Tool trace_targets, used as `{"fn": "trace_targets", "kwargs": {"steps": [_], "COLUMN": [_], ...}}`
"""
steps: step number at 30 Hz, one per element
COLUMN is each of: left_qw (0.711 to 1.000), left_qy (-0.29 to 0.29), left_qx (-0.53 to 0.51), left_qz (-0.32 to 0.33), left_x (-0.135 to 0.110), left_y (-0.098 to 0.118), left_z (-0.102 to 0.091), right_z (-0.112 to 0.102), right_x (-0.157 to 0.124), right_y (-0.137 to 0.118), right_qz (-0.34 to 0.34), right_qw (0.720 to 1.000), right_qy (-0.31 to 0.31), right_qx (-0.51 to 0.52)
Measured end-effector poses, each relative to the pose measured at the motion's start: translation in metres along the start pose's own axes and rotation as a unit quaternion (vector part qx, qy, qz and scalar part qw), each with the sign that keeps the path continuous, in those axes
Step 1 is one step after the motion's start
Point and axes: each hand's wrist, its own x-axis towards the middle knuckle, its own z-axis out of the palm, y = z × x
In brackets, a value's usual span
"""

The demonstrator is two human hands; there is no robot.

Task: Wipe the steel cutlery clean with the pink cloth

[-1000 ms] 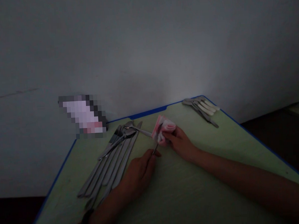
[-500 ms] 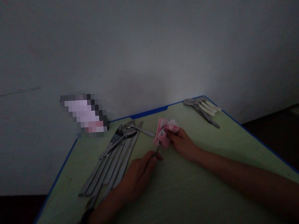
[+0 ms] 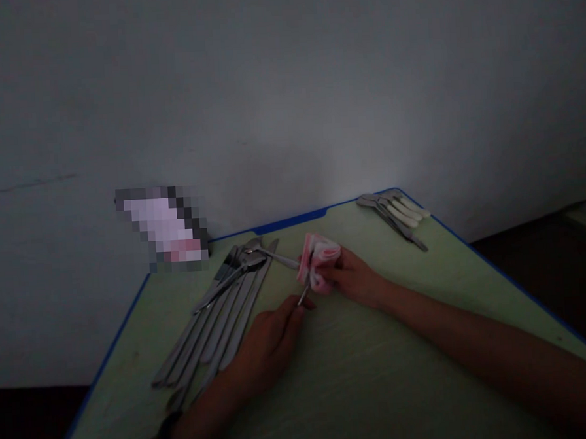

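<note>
My left hand (image 3: 274,335) is closed round the thin metal handle of a piece of cutlery (image 3: 303,293). Its far end is hidden inside a pink and white cloth (image 3: 319,257), so I cannot tell whether it is a spoon, fork or knife. My right hand (image 3: 352,275) is closed on that cloth, pinching it folded around the metal. Left of the hands lies a spread of metal cutlery (image 3: 220,328), long handles toward me. Across its top rest spoons (image 3: 253,261), one with its handle reaching behind the cloth.
A second group of cutlery (image 3: 395,214), some with white handles, lies at the table's far right corner. The pale green table (image 3: 360,373) has a blue edge and stands against a grey wall (image 3: 287,102). A pixelated object (image 3: 160,226) leans at the back left.
My right hand and the cloth have shifted slightly left and the cloth is bunched differently round the metal. My left hand keeps its hold, barely moved.
</note>
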Motion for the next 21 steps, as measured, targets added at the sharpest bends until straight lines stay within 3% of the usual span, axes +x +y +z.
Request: {"fn": "trace_targets", "kwargs": {"steps": [7, 10, 15, 19, 21], "left_qw": [0.999, 1.000, 0.998, 0.990, 0.988], "left_qy": [0.004, 0.004, -0.030, 0.068, 0.087], "left_qx": [-0.033, -0.028, 0.050, 0.116, 0.122], "left_qz": [0.003, 0.009, 0.001, -0.051, -0.048], "left_x": [-0.003, 0.000, 0.017, 0.026, 0.025], "left_y": [-0.001, 0.000, 0.002, 0.014, 0.023], "left_z": [0.001, -0.007, -0.056, -0.101, -0.114], "right_z": [0.005, 0.005, 0.008, 0.017, 0.022], "right_x": [-0.005, -0.005, 0.017, 0.045, 0.053], "right_y": [-0.004, -0.007, -0.044, -0.098, -0.119], "right_qz": [-0.019, -0.008, -0.055, -0.112, -0.124], "right_qw": [0.998, 0.997, 0.985, 0.939, 0.924], "right_qy": [0.052, 0.064, 0.009, -0.068, -0.060], "right_qx": [-0.033, -0.047, -0.162, -0.317, -0.357]}}
